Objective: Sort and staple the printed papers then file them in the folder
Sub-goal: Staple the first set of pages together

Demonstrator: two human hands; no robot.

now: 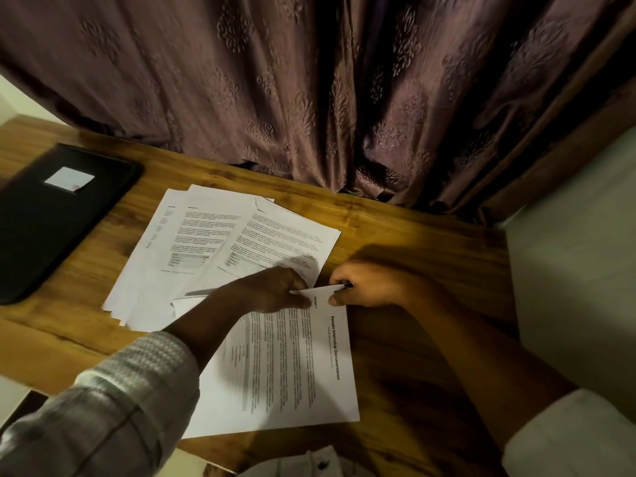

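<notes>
Two hands meet at the far edge of a printed paper set (296,366) headed "Sample Internship Documentation", which lies turned sideways toward the near edge of the wooden table (413,235). The left hand (272,290) pinches that far edge between curled fingers and thumb, its forearm crossing the page. The right hand (368,284) is wrapped around a small dark stapler (346,286), most of it hidden in the fist, with its tip over the set's far right corner; whether the stapler is pressed down cannot be told. Just beyond the hands, in the middle of the table, loose printed sheets (206,242) lie fanned and overlapping, and the left hand's knuckles are over their near edge. A black folder (51,215) with a small white label (69,179) lies closed at the table's left edge, near the far corner and apart from the sheets. A patterned purple curtain (309,80) hangs along the far edge, its hem touching the wood. A checked grey sleeve (120,401) covers the left arm; a pale sleeve (568,432) shows at the right.
</notes>
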